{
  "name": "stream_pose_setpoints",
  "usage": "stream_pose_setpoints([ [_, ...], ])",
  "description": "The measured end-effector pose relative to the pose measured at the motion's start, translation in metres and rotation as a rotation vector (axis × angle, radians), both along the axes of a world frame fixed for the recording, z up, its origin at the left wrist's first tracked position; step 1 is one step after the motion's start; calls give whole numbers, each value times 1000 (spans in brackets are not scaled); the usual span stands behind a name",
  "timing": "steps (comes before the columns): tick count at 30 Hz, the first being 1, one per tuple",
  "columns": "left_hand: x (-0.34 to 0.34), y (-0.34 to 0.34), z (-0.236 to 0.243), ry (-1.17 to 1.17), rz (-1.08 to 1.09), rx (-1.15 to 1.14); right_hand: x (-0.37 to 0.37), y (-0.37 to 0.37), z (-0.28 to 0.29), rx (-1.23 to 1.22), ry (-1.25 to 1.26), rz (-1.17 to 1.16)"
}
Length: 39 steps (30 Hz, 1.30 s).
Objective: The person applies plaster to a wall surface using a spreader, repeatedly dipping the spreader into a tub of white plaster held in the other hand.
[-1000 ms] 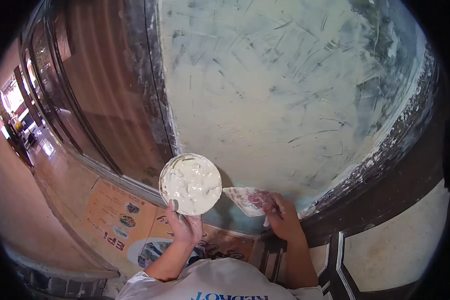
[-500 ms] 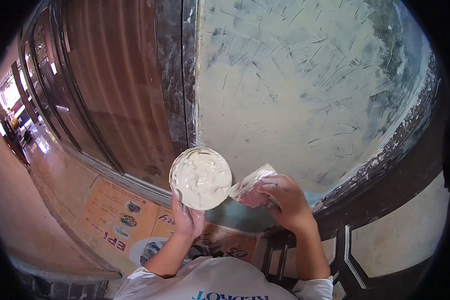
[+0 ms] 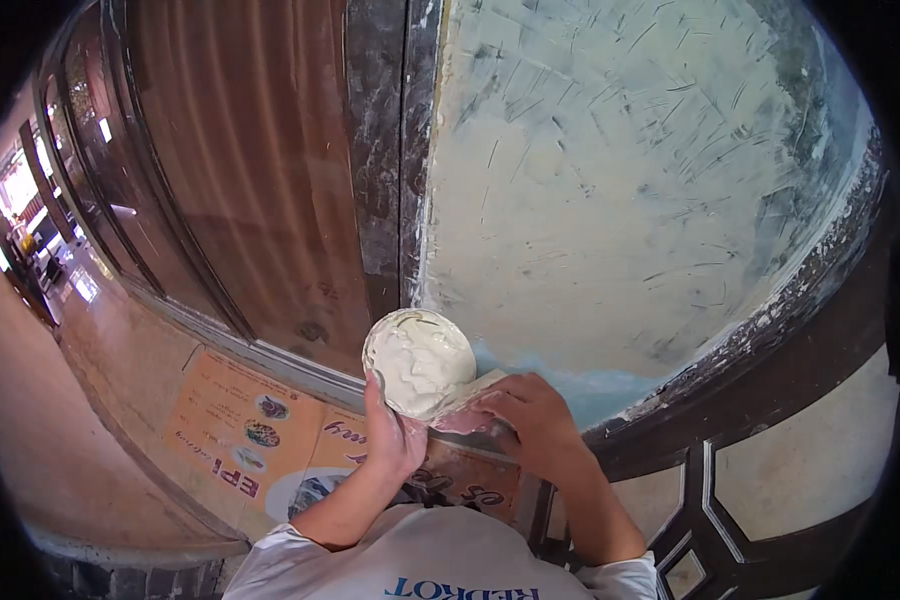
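Observation:
My left hand (image 3: 395,435) is closed round the lower part of a round container (image 3: 418,362) of thick, glossy white paste, holding it from beneath. My right hand (image 3: 525,420) grips a flat, pinkish scraper (image 3: 467,412) smeared with white paste, its blade against the lower right rim of the container. Just beyond both hands rises a pale, patchily coated wall panel (image 3: 600,240) with many short dark scratches and a light blue patch along its bottom.
A brown glazed panel (image 3: 240,170) with dark frames stands left, beside a dark post (image 3: 380,150). An orange printed banner (image 3: 225,420) lies on the floor below. A dark panelled surface (image 3: 800,460) is at lower right. A bright passage (image 3: 65,265) recedes at far left.
The scraper has moved left and down onto the container's rim with my right hand. The container has shifted to the right in view, and so has the wall behind it.

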<state>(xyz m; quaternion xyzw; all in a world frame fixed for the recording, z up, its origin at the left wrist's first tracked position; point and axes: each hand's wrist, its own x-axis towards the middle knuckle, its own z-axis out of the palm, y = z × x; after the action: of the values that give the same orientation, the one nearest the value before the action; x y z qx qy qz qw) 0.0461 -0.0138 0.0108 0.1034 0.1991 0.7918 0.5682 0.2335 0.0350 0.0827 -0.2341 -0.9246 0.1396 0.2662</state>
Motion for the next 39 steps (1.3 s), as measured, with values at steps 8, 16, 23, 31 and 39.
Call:
stream_pose_setpoints([
  [8,0,-7,-6,11,-62,-67,-16,-13,-8,37,106,-229],
  [16,-16,-9,-15,22,-156,1,-3,0,10,-30,90,-326],
  [23,-24,-12,-15,100,-144,44,-11,7,37,6,15,-530],
  [31,-31,-9,-14,41,-66,47,-18,4,53,-11,31,-625],
  [39,-33,-10,-10,104,-48,14,-30,15,63,217,63,-548],
])
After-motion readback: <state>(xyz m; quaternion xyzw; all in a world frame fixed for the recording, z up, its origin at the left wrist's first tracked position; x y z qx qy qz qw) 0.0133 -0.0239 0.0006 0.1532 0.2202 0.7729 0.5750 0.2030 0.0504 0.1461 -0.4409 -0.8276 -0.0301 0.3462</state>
